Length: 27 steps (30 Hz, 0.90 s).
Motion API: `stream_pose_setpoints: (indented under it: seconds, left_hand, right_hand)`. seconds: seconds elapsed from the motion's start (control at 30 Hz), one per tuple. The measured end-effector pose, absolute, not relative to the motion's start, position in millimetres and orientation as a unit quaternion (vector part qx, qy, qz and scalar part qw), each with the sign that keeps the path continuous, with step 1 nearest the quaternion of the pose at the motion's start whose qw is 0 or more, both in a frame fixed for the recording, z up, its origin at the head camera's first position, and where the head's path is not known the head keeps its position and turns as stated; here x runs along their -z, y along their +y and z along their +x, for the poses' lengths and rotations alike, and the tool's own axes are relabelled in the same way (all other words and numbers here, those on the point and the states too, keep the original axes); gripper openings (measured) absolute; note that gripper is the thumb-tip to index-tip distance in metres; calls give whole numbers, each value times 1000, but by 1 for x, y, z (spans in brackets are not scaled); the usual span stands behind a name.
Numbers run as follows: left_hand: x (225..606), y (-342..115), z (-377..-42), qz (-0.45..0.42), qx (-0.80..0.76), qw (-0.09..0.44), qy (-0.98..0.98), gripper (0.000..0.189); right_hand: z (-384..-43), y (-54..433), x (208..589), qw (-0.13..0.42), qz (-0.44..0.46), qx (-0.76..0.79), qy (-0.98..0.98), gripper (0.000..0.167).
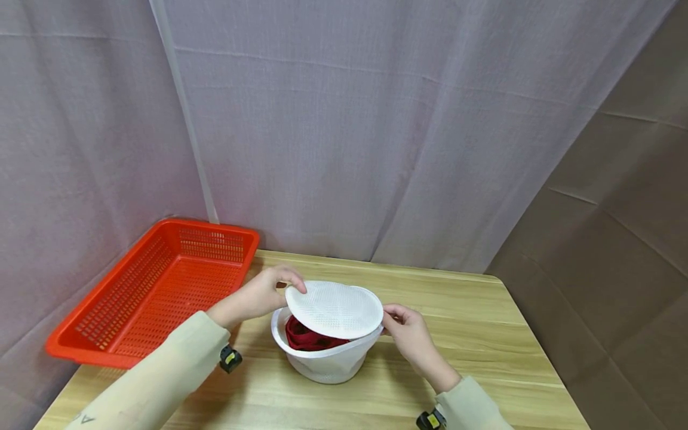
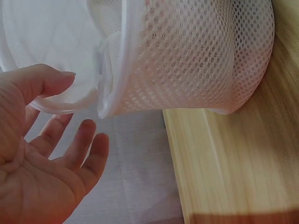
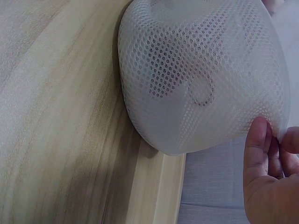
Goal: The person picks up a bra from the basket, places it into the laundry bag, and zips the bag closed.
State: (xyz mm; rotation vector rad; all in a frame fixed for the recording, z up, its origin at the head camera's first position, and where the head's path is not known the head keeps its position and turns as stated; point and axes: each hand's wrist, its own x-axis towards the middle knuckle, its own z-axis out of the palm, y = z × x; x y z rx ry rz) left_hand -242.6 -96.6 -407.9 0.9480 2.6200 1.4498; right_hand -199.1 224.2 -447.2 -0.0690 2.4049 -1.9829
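Note:
A white mesh laundry bag point(image 1: 325, 365) with a stiff round rim stands on the table. Dark red fabric point(image 1: 309, 339) lies inside it, partly hidden under the tilted oval mesh lid point(image 1: 335, 310). My left hand point(image 1: 260, 292) pinches the lid's left edge between thumb and finger, its other fingers spread apart in the left wrist view. On the opposite side, my right hand point(image 1: 412, 340) pinches the bag near its rim, where lid and bag meet. The right wrist view shows its thumb and fingers closed on the mesh point(image 3: 201, 93).
A red plastic basket point(image 1: 188, 286) with slotted walls sits at the left of the wooden table point(image 1: 473, 358). Grey cloth point(image 1: 344, 131) hangs behind the table, and a brownish cloth panel point(image 1: 618, 239) borders the right side.

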Motion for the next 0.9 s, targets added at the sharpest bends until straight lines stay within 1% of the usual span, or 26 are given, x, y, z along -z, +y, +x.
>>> stream_pose_setpoints:
  seconds: [0.13,0.37,0.5,0.7,0.9]
  left_hand:
    - [410,-98,-241,307,-467,20,829,17]
    - [410,-102,-238,319,-478,86,814,24]
    - [410,-105,-238,328,-465,100,816,26]
    - [410,-110,-236,302,-455,118,829,28]
    - [411,-111,-236,249,-456,132,844,27]
  right_hand:
    - [-200,225,447,15,-19,634,773,14]
    - [-202,225,454,10,-12,639,769,15]
    - [-202,225,454,10,-10,639,769,15]
    - [-202,225,453,17,-6,644,765,16]
    - [-201,224,453,20,-4,649,760,16]
